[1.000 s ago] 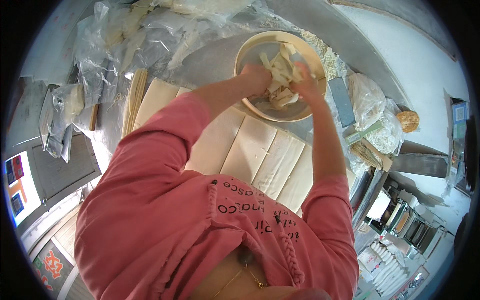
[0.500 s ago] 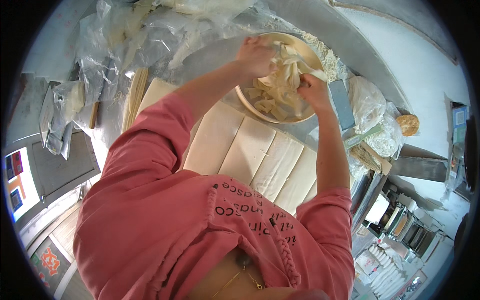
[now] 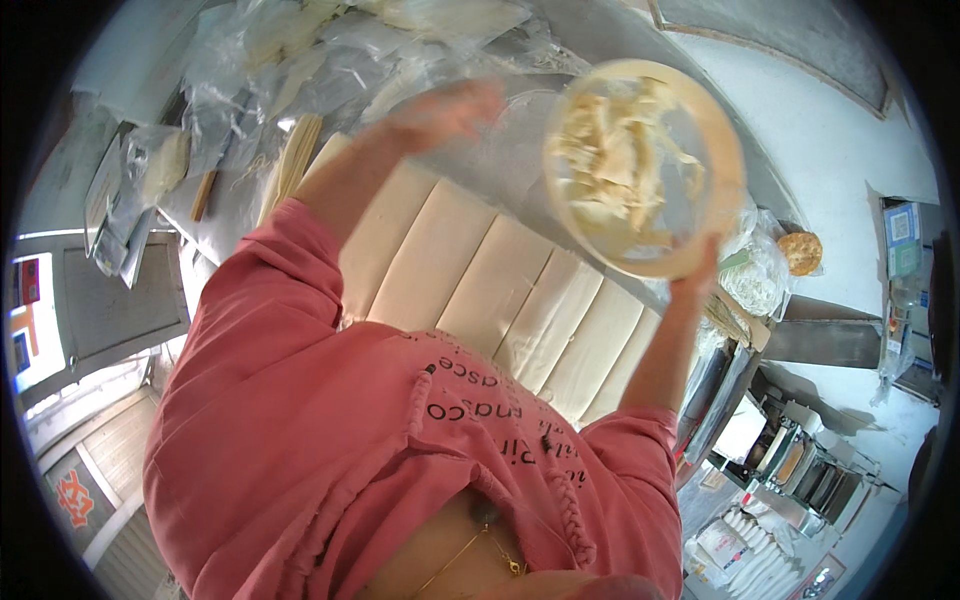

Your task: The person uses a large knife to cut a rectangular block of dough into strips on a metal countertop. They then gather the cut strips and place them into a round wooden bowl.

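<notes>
My right hand grips the near right rim of a round sieve with a pale rim and a see-through mesh bottom. The sieve is lifted and tilted, slightly blurred by motion. Flat, torn strips of pale dough lie inside it, mostly in its left and middle parts. To the left of the sieve and apart from it, my left hand hangs over the grey table with nothing visible in it. It is smeared by motion, but its fingers look stretched out.
Several long folded pale dough sheets lie side by side between me and the table. Clear plastic bags cover the back left, near bundled sticks. Bagged noodles and a round brown flatbread are at right; a machine stands lower right.
The sieve has risen off the table and shifted right. My right hand moved from the dough strips to its rim. My left hand left the strips and drew away leftward.
</notes>
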The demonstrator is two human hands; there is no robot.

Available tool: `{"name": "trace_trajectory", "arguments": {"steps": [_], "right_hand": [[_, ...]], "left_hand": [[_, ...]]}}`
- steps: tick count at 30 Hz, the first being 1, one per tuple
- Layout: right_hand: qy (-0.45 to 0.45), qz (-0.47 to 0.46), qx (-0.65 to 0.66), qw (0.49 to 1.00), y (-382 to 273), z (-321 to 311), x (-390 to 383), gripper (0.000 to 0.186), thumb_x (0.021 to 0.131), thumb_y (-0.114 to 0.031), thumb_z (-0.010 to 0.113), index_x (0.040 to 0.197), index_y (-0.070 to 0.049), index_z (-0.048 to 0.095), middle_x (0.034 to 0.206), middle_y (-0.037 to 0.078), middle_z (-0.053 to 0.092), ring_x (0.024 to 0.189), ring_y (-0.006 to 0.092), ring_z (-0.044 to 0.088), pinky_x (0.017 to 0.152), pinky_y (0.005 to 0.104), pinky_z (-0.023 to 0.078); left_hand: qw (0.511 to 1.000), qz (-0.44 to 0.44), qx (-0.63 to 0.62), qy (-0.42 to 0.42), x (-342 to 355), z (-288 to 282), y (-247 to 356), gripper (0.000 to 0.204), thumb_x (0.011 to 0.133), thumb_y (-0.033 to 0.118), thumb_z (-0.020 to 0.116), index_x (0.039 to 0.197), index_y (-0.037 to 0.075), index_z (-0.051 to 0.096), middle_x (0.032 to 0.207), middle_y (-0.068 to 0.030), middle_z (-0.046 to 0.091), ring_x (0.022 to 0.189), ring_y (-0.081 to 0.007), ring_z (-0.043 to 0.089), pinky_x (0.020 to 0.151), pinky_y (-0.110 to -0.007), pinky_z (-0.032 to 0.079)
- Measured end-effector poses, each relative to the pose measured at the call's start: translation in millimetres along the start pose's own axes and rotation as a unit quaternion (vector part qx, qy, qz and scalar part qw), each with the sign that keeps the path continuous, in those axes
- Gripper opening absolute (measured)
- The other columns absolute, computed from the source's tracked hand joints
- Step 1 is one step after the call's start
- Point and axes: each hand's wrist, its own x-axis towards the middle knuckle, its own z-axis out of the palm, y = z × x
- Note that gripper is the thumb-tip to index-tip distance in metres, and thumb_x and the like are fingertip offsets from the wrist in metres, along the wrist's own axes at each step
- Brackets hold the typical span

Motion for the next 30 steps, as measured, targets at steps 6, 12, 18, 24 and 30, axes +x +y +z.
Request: {"name": "trace_trajectory", "arguments": {"steps": [6,12,18,24,30], "right_hand": [[0.046,-0.009,-0.056,0.997,-0.1,34.2,-37.9,0.056,0.088,-0.041,0.046,0.132,-0.008,0.034,0.125,0.017,0.044,0.112,0.0343,0.046,0.086,0.0517,0.043],[-0.042,0.024,0.127,0.991,-3.4,-30.9,-82.0,0.048,0.081,-0.035,0.059,0.119,-0.010,0.044,0.107,0.013,0.050,0.094,0.0328,0.051,0.070,0.0506,0.046],[0.067,-0.045,-0.146,0.986,50.7,74.9,-156.2,0.049,0.082,-0.042,0.054,0.117,-0.008,0.045,0.102,0.012,0.050,0.087,0.0337,0.053,0.067,0.0482,0.047],[0.096,0.016,0.007,0.995,69.1,22.4,-227.8,0.050,0.080,-0.040,0.055,0.118,-0.009,0.045,0.101,0.014,0.052,0.084,0.0332,0.055,0.067,0.0475,0.050],[0.092,0.067,-0.006,0.993,106.2,58.7,-329.1,0.049,0.087,-0.046,0.044,0.117,-0.007,0.045,0.103,0.014,0.052,0.084,0.0350,0.052,0.065,0.0500,0.044]], "left_hand": [[0.921,0.069,-0.215,0.317,-10.4,-10.1,5.3,0.066,0.090,0.051,0.039,0.137,0.007,0.028,0.131,-0.0089,0.042,0.120,-0.0263,0.038,0.100,-0.043,0.031],[0.935,0.093,-0.269,0.210,-50.0,-55.7,35.3,0.062,0.090,0.050,0.038,0.134,0.005,0.032,0.130,-0.0105,0.044,0.118,-0.0279,0.042,0.099,-0.043,0.034],[0.946,0.063,-0.293,0.125,-57.4,-28.1,14.6,0.060,0.090,0.048,0.038,0.130,0.003,0.037,0.127,-0.0124,0.047,0.116,-0.0293,0.046,0.099,-0.043,0.035],[0.931,0.113,-0.301,0.172,-91.9,-120.6,-12.4,0.063,0.088,0.049,0.042,0.130,0.003,0.036,0.131,-0.0130,0.041,0.127,-0.0227,0.031,0.107,-0.037,0.022],[0.960,0.044,-0.258,0.104,-214.4,-5.3,-86.5,0.048,0.090,0.041,0.045,0.123,0.005,0.046,0.115,-0.0072,0.052,0.109,-0.0171,0.045,0.090,-0.032,0.036]]}}
